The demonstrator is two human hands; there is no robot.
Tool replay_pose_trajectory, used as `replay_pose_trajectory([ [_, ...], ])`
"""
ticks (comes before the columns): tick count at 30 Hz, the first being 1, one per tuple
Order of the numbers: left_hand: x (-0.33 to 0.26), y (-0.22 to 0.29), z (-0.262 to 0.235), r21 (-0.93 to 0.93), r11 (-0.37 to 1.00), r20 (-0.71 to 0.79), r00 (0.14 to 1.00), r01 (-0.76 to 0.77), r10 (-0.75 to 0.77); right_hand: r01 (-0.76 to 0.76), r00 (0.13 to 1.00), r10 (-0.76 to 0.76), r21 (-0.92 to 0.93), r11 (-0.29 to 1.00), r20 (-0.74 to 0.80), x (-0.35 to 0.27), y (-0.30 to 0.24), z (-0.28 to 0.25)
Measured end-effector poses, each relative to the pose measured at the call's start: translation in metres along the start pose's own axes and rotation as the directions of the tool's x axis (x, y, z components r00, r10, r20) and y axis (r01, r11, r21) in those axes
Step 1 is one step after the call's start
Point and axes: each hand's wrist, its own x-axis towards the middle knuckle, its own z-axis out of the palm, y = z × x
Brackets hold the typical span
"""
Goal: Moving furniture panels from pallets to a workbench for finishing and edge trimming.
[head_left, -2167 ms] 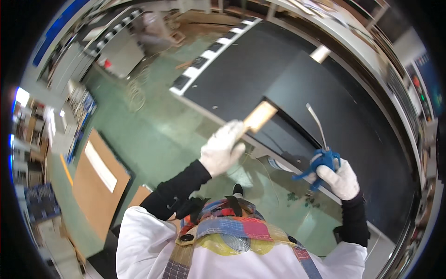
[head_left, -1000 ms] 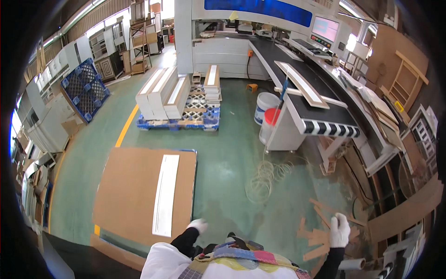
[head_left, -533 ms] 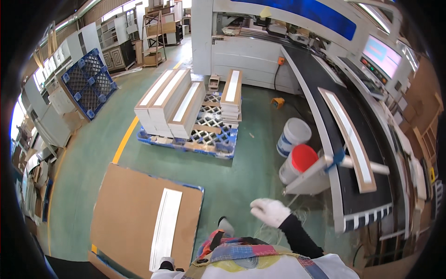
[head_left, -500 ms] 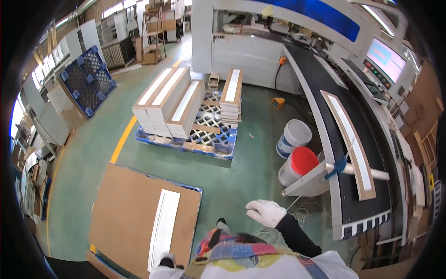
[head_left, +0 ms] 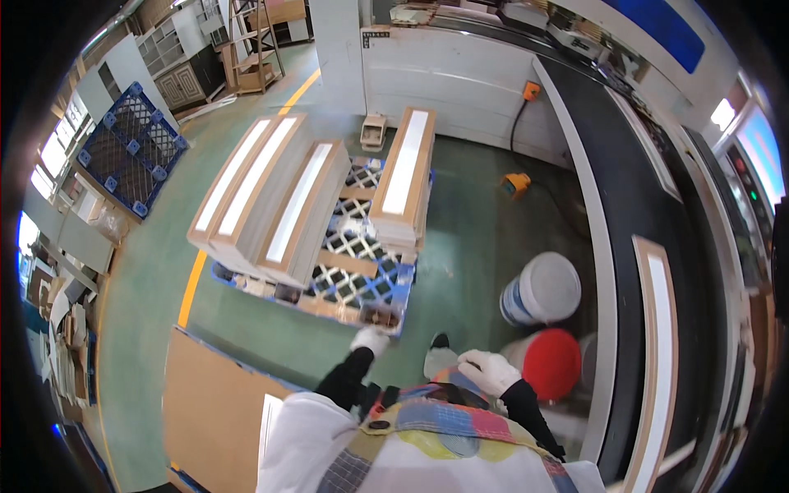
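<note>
White-gloved left hand [head_left: 371, 339] near blue plastic pallet [head_left: 329, 279] of wooden frames, grip unclear, gloved right hand [head_left: 488, 371] empty, fingers loosely spread, beside red-lidded bucket [head_left: 551, 364]

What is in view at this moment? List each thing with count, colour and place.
Stacks of long panels: four, tan edges with white faces, on the pallet at centre.
Pallet: one, blue lattice, on the green floor under the stacks.
Spare pallet: one, blue, upper left.
Flat board: one, brown, on the floor at lower left.
Buckets: two, one with a white lid, one with a red lid, beside the conveyor.
Conveyor belt: one, black, right side.
Panel on belt: one, tan and white.
Orange box: one, on the floor by the conveyor.
Left hand: white glove, empty.
Right hand: white glove, empty.
</note>
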Motion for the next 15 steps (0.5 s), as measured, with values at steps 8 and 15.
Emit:
replay_pose_trajectory([
  [8,0.123,0.114,0.008,-0.426,0.845,-0.172,0.946,-0.323,0.275,-0.452,0.892,0.433,0.323,0.831,0.134,0.305,0.128,-0.068],
  [15,0.241,0.169,-0.026,-0.566,0.816,0.047,0.993,0.119,-0.112,-0.391,0.906,0.394,0.054,0.919,-0.151,0.667,0.238,-0.054],
])
